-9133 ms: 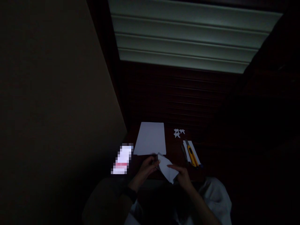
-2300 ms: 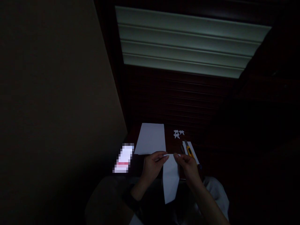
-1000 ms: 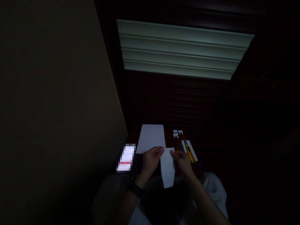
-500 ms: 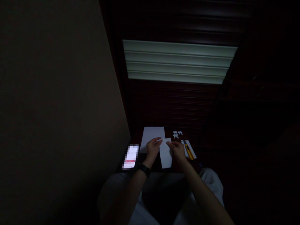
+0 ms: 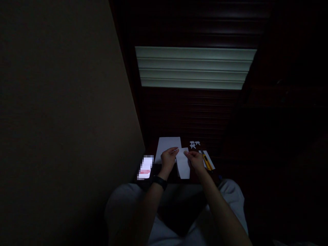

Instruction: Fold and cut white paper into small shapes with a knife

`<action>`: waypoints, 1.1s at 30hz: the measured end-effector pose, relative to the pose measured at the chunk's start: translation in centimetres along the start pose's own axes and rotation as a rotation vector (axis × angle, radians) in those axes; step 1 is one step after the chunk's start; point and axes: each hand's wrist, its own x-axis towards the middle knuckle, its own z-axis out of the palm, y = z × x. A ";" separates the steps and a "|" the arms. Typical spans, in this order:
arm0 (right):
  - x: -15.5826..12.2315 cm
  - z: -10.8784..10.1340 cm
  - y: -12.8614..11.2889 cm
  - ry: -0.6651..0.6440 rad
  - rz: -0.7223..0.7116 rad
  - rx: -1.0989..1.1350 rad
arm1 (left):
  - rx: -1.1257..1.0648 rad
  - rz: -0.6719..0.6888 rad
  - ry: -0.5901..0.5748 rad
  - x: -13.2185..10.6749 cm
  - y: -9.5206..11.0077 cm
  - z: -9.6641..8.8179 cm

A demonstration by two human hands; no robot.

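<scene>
A white strip of paper [image 5: 183,166] hangs between my hands, held near its top edge. My left hand [image 5: 168,160] pinches its upper left corner, with a dark band on the wrist. On the upper right edge, my right hand [image 5: 195,160] grips it between thumb and fingers. Behind the left hand lies a larger white sheet [image 5: 166,143]. Several small folded white paper pieces [image 5: 194,144] sit beyond the right hand. To the right, a yellow utility knife [image 5: 207,162] rests on a narrow white piece of paper [image 5: 210,160].
A lit phone [image 5: 145,167], its screen blurred out, lies left of my left hand. A plain wall [image 5: 77,102] rises close on the left. Dark slatted panels [image 5: 189,112] with a pale band [image 5: 192,68] stand ahead. My knees [image 5: 123,198] are just below the table edge.
The strip's lower end has swung slightly to the right, and its left edge now shows a bend. Both hands keep their pinch on it. The whole view has shifted slightly.
</scene>
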 end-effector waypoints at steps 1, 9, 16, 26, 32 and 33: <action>0.0 0.1 0.0 0.003 -0.003 0.002 | 0.014 0.007 0.006 0.0 0.0 -0.1; -0.8 0.7 -0.7 0.070 -0.073 0.031 | 0.085 0.061 0.047 -0.4 1.6 0.0; -1.7 0.3 -1.6 0.104 -0.076 0.043 | 0.098 0.084 0.025 -0.9 4.6 -0.2; -0.5 -0.3 -2.5 0.121 -0.046 0.106 | -0.035 -0.036 -0.044 -0.1 4.0 -0.4; 0.8 -1.2 -0.2 -0.011 -0.041 0.021 | -0.029 -0.115 -0.086 -0.3 1.3 -0.4; 0.7 -1.3 0.5 -0.028 -0.023 0.021 | -0.027 -0.134 -0.092 -0.5 0.7 -0.5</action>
